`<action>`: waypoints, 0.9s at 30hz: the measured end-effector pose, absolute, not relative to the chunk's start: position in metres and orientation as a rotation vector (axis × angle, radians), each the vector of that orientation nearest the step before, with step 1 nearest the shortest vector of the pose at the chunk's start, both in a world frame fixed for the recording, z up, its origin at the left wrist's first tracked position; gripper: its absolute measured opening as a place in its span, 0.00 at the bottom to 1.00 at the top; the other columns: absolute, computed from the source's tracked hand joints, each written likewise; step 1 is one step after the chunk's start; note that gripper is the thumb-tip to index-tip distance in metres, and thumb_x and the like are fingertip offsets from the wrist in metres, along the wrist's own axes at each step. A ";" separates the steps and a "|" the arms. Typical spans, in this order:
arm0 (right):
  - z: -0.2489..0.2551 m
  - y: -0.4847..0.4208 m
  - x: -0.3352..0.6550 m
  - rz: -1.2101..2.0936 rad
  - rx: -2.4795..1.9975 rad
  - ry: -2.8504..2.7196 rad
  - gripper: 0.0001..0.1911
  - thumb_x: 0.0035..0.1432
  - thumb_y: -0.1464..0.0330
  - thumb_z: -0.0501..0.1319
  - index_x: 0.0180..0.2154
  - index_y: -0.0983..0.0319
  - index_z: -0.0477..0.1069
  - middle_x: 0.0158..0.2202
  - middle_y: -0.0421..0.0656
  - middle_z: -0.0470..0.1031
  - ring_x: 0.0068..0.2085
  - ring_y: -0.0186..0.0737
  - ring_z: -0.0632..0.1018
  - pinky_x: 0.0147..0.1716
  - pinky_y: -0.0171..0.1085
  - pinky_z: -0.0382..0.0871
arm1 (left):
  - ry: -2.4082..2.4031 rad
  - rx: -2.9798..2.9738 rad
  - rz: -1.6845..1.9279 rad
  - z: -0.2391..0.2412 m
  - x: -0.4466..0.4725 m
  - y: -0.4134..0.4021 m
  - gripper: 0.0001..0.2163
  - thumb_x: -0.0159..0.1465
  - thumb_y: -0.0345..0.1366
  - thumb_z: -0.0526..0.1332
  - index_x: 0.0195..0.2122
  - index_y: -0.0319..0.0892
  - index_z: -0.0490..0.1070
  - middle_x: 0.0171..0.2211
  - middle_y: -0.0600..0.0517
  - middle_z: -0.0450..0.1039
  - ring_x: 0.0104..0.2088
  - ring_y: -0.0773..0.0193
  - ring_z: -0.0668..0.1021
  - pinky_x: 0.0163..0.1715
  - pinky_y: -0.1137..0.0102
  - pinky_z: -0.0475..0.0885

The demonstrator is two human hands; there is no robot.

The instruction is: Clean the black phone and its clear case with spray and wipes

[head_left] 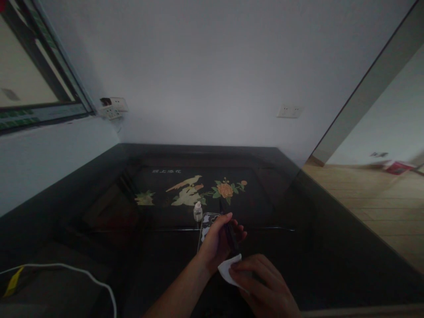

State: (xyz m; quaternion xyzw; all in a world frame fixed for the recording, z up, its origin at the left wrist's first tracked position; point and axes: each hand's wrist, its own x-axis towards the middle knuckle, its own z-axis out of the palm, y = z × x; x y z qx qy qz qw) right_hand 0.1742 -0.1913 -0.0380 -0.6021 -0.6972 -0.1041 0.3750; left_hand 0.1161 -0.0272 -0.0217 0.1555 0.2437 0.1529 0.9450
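Note:
My left hand [222, 238] is wrapped round a slim black stick-like object [232, 237], its exact kind too dark to make out. It slants from beyond my fingers back toward my right hand. My right hand [263, 282] pinches a white tissue [228, 270], whose upper edge touches the near end of the black object. Just beyond my left wrist lies a phone [205, 227] in a black-and-white patterned case, partly covered by that hand. A small clear bottle [198, 213] with a white cap stands upright close to the phone's far end.
The glossy black table [159, 274] carries a bird-and-flower picture [188, 192]. A white cable [79, 269] curves across the lower left, near a yellow tag [13, 282]. Sockets [290, 111] sit on the back wall; a window [33, 62] is at left. Wooden flooring [371, 203] shows at right.

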 end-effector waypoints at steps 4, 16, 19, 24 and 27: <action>-0.047 -0.195 0.174 -0.128 -1.527 -1.821 0.16 0.64 0.79 0.58 0.50 0.61 0.74 0.42 0.47 0.80 0.41 0.40 0.79 0.39 0.37 0.76 | 0.501 0.316 0.336 -0.020 0.116 -0.028 0.05 0.62 0.33 0.68 0.35 0.38 0.73 0.30 0.50 0.78 0.32 0.61 0.81 0.40 0.62 0.79; 0.004 -0.218 0.189 -0.095 -1.406 -1.664 0.19 0.59 0.82 0.60 0.49 0.61 0.73 0.41 0.48 0.78 0.40 0.40 0.80 0.36 0.34 0.78 | 0.452 0.330 0.346 -0.026 0.115 -0.027 0.08 0.60 0.35 0.71 0.35 0.38 0.74 0.31 0.50 0.77 0.34 0.61 0.81 0.41 0.64 0.78; 0.019 -0.218 0.190 -0.245 -1.433 -1.554 0.18 0.58 0.83 0.61 0.47 0.61 0.74 0.41 0.48 0.77 0.42 0.42 0.80 0.36 0.36 0.78 | 0.449 0.328 0.342 -0.026 0.116 -0.027 0.09 0.59 0.35 0.72 0.35 0.39 0.74 0.31 0.51 0.77 0.34 0.61 0.81 0.40 0.65 0.77; 0.004 -0.201 0.184 -0.346 -1.456 -1.531 0.18 0.59 0.83 0.62 0.47 0.60 0.75 0.41 0.48 0.78 0.43 0.42 0.80 0.38 0.37 0.78 | 0.492 0.340 0.348 -0.024 0.116 -0.029 0.10 0.56 0.35 0.73 0.34 0.40 0.73 0.30 0.53 0.77 0.33 0.62 0.82 0.40 0.66 0.76; -0.021 -0.190 0.179 -0.289 -1.513 -1.573 0.18 0.61 0.81 0.61 0.49 0.59 0.75 0.41 0.47 0.78 0.41 0.41 0.80 0.39 0.38 0.78 | 0.495 0.340 0.330 -0.023 0.116 -0.028 0.09 0.58 0.36 0.72 0.34 0.39 0.73 0.30 0.52 0.77 0.32 0.62 0.81 0.39 0.66 0.77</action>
